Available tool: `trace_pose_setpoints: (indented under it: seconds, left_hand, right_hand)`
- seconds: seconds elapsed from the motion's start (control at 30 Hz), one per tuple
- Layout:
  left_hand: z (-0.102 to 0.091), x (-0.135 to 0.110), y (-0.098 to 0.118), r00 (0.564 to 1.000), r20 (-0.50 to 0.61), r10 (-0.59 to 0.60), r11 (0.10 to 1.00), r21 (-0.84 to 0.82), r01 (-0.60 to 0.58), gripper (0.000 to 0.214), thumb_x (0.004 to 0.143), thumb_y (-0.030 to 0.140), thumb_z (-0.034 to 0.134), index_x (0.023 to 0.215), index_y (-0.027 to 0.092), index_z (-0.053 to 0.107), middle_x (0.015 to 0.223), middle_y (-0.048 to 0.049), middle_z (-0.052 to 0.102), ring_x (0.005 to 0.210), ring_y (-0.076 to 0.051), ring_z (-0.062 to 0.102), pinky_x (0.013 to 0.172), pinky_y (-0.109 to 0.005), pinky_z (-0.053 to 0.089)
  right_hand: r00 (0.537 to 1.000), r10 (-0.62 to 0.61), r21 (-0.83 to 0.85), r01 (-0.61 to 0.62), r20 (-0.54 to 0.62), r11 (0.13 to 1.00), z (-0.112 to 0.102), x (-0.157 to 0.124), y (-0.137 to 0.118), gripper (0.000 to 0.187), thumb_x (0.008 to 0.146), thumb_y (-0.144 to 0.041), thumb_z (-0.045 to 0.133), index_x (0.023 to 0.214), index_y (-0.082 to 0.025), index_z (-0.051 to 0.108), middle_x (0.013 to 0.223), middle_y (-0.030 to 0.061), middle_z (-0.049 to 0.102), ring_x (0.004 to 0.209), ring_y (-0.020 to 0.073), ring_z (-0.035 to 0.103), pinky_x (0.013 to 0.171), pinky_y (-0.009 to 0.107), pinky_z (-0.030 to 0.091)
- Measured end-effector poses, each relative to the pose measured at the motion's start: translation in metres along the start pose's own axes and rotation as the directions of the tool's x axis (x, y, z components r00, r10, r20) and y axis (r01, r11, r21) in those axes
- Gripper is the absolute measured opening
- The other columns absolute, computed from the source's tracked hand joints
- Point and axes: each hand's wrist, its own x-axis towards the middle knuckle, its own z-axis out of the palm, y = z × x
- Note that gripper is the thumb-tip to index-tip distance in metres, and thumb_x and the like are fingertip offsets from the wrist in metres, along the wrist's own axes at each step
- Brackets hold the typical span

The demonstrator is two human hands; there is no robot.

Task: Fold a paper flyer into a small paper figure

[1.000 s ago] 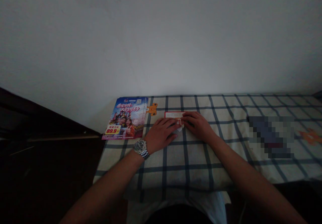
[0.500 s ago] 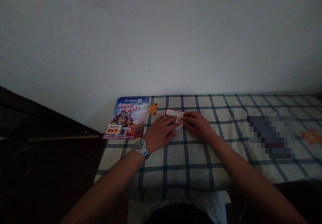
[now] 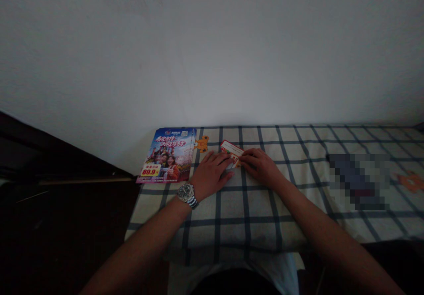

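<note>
A small red-and-white paper card point(image 3: 231, 152) lies tilted on the checked cloth, between my two hands. My left hand point(image 3: 210, 175) rests palm down, its fingertips at the card's lower edge. My right hand point(image 3: 259, 167) comes in from the other side, with its fingers pressed on the card's right end. Part of the card is hidden under those fingers. A stack of glossy travel brochures point(image 3: 167, 155) lies left of my left hand, and a steel wristwatch point(image 3: 185, 193) sits on my left wrist.
The blue-checked cloth point(image 3: 251, 224) covers a low surface against a white wall point(image 3: 212, 56). A small orange cut-out point(image 3: 201, 144) touches the brochures' right edge. A pixelated patch point(image 3: 357, 182) and an orange shape point(image 3: 410, 182) lie to the right. Dark floor point(image 3: 66, 233) lies left.
The card has turned clockwise, its left end now higher and its right end lower. Both hands stay at the card, and the whole view has shifted slightly.
</note>
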Motion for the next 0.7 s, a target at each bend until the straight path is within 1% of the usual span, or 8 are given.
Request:
trace_pose_setpoints:
  seconds: [0.23, 0.4, 0.57, 0.7]
  left_hand:
    - [0.0024, -0.0005, -0.0016, 1.000, -0.010, -0.001, 0.999, -0.050, 0.000, 0.044, 0.102, 0.042, 0.055, 0.140, 0.023, 0.057, 0.148, -0.0088, 0.056, 0.138, -0.026, 0.050, 0.125, -0.053, 0.029]
    - [0.0023, 0.0003, -0.0025, 1.000, -0.001, 0.000, 0.998, -0.060, 0.000, 0.044, 0.101, 0.042, 0.055, 0.140, 0.021, 0.057, 0.148, -0.0097, 0.056, 0.138, -0.027, 0.050, 0.126, -0.053, 0.028]
    - [0.0031, 0.0004, -0.0030, 1.000, -0.016, 0.012, 0.997, -0.072, -0.013, 0.044, 0.102, 0.043, 0.055, 0.140, 0.021, 0.056, 0.148, -0.0089, 0.055, 0.139, -0.026, 0.049, 0.126, -0.053, 0.028]
    - [0.0024, -0.0001, -0.0011, 1.000, -0.018, 0.019, 0.999, -0.047, -0.020, 0.042, 0.101, 0.042, 0.055, 0.138, 0.021, 0.058, 0.147, -0.0081, 0.056, 0.138, -0.027, 0.049, 0.127, -0.052, 0.028]
  right_hand:
    - [1.000, 0.007, 0.023, -0.007, -0.008, 1.000, 0.0000, 0.0001, -0.0009, 0.023, 0.098, -0.026, 0.061, 0.118, -0.026, 0.073, 0.112, 0.0105, 0.069, 0.105, 0.0272, 0.065, 0.092, 0.047, 0.058]
    - [1.000, 0.001, -0.018, -0.001, -0.016, 1.000, 0.0005, -0.0007, 0.0020, 0.028, 0.098, -0.027, 0.061, 0.125, -0.025, 0.070, 0.123, 0.0116, 0.069, 0.114, 0.0291, 0.063, 0.098, 0.050, 0.056]
    - [0.999, -0.035, -0.001, 0.036, 0.010, 0.999, 0.0037, -0.0026, 0.0057, 0.033, 0.099, -0.025, 0.059, 0.131, -0.025, 0.066, 0.133, 0.0111, 0.068, 0.123, 0.0281, 0.062, 0.106, 0.052, 0.053]
    - [0.999, -0.025, -0.018, 0.026, 0.035, 0.999, 0.0050, -0.0031, 0.0061, 0.035, 0.098, -0.024, 0.061, 0.133, -0.024, 0.065, 0.136, 0.0116, 0.067, 0.124, 0.0286, 0.063, 0.106, 0.052, 0.053]
